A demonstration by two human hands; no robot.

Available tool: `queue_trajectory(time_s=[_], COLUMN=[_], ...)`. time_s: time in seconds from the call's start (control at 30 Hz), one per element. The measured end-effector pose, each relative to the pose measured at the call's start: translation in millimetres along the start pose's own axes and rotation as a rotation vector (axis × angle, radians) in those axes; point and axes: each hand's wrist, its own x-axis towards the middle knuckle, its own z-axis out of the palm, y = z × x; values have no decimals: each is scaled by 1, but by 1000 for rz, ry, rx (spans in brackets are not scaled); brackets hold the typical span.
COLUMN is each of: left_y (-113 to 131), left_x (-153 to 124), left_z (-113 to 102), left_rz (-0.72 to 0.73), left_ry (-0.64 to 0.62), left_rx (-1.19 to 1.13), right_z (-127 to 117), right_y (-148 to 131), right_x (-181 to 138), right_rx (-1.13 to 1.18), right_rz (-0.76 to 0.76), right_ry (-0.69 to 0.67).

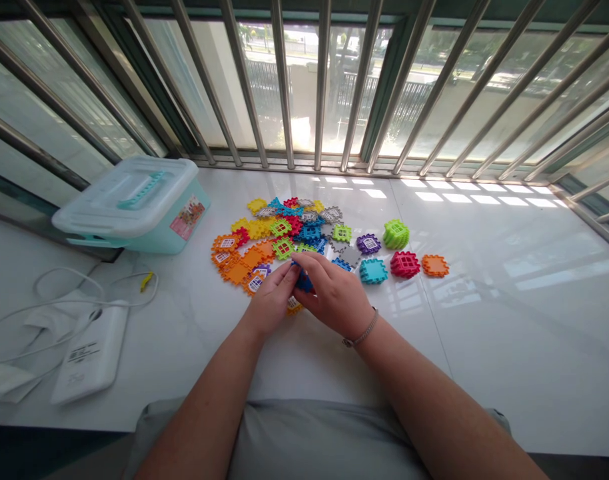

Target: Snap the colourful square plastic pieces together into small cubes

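My left hand (270, 300) and my right hand (334, 293) meet in front of me over the white floor, both pinched on a small blue interlocking block (303, 281). A silver bracelet (362, 333) circles my right wrist. Just beyond my fingers lies a heap of several flat toothed plastic tiles (289, 230) in orange, yellow, green, blue, red, grey and purple. To its right stand a green cube (396, 234), a teal piece (373, 271), a red piece (404, 264) and an orange tile (435, 265). An orange-yellow piece (293, 306) peeks out under my hands.
A pale teal storage box with a white handled lid (134, 203) sits at the left. A white power bank (92, 350) with cables lies nearer at the left. Metal window bars (322, 80) close off the back and sides.
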Motion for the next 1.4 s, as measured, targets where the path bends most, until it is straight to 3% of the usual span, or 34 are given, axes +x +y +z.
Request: queue_trajectory(time_s=[0.5,1.4], left_y=[13,12], left_x=[-1,-1], left_z=[1,0], left_rz=[76,78], left_ry=[8,-28], left_rx=[209,173], right_z=[2,2], right_y=[2,1], right_x=[0,0], right_rx=[-55,-69], right_rz=[19,16], right_ry=[-51,-84])
